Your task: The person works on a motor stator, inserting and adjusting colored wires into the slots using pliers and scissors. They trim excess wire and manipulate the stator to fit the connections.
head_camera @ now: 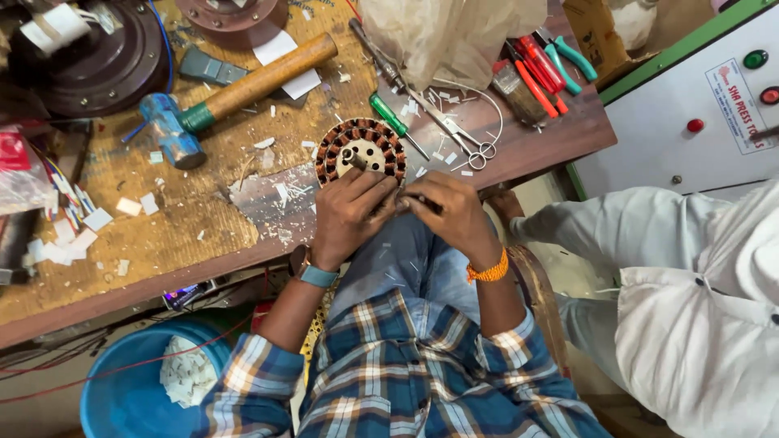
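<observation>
A round motor stator (362,148) with copper windings and a short shaft rests at the near edge of the wooden workbench (162,235). My left hand (350,215) lies against its near side, fingers curled on the rim. My right hand (454,215), an orange thread at its wrist, pinches a thin dark tool that points toward the stator's right edge. Both hands touch each other just below the stator.
A wooden-handled hammer (231,93) lies at the back left. A green screwdriver (393,120), scissors (466,142), red and teal pliers (548,65) and white paper scraps litter the bench. A blue bucket (134,389) stands below. A person in white (690,300) sits on the right.
</observation>
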### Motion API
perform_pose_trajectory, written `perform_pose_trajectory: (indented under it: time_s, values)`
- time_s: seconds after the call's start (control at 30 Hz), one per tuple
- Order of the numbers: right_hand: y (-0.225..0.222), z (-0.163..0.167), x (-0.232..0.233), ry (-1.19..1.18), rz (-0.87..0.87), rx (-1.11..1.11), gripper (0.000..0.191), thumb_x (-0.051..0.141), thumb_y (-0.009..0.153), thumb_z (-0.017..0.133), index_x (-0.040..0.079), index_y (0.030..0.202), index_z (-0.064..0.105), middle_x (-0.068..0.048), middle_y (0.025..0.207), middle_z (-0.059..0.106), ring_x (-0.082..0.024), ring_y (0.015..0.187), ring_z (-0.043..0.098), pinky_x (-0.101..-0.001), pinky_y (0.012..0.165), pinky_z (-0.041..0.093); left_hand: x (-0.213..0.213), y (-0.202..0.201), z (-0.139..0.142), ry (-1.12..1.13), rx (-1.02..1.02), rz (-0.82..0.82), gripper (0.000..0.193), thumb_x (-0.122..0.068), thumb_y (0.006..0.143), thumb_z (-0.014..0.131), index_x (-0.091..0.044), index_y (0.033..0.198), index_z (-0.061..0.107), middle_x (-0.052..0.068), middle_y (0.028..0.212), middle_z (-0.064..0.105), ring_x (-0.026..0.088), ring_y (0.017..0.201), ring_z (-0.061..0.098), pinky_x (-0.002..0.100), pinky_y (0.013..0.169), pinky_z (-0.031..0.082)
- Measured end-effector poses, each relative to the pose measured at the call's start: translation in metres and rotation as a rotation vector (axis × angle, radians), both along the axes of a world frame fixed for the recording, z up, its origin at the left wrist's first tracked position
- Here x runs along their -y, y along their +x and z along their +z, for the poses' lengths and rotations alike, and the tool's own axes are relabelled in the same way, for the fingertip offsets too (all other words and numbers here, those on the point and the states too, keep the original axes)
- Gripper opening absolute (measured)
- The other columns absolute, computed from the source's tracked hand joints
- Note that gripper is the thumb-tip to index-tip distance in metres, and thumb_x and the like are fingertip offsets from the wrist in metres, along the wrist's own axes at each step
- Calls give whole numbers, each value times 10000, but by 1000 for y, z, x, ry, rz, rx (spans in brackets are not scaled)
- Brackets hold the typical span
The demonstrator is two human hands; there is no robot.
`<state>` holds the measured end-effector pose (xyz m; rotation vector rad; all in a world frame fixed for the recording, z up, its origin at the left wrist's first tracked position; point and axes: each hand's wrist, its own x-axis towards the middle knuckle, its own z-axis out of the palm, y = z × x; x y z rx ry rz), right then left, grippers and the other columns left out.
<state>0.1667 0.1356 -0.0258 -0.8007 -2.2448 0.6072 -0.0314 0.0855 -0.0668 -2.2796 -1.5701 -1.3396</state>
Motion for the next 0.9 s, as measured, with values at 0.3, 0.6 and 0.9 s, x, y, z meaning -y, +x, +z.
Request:
perform_pose_trajectory:
  time_s: [0.3, 0.6, 0.9]
  values:
    - [1, -30, -9, 92, -25, -126, 148, 102, 989, 677, 39, 1113, 726, -119, 1040, 744, -250, 924, 729, -350, 797, 586, 2, -3, -2, 1, -22, 33, 173, -197, 852, 844, -111, 995, 800, 20, 911, 765, 153, 719, 686, 316, 577, 531]
    - [-15, -51, 40, -618, -292, -719, 259, 132, 1035, 603, -48, 1187, 711, -97, 1052, 752, -143, 922, 714, -285, 819, 605, 7, 22, 10, -39, 159, 157, 125, -180, 882, 812, -112, 967, 753, 59, 921, 756, 177, 799, 725, 303, 663, 591]
    - [-27, -41, 45, -416, -303, -637, 301, 83, 1007, 599, -41, 1268, 685, -149, 1186, 743, -206, 1086, 715, -309, 946, 575, 7, 41, 7, -16, 320, 247, 92, -143, 881, 810, -94, 904, 735, 60, 840, 724, 174, 738, 689, 323, 621, 555]
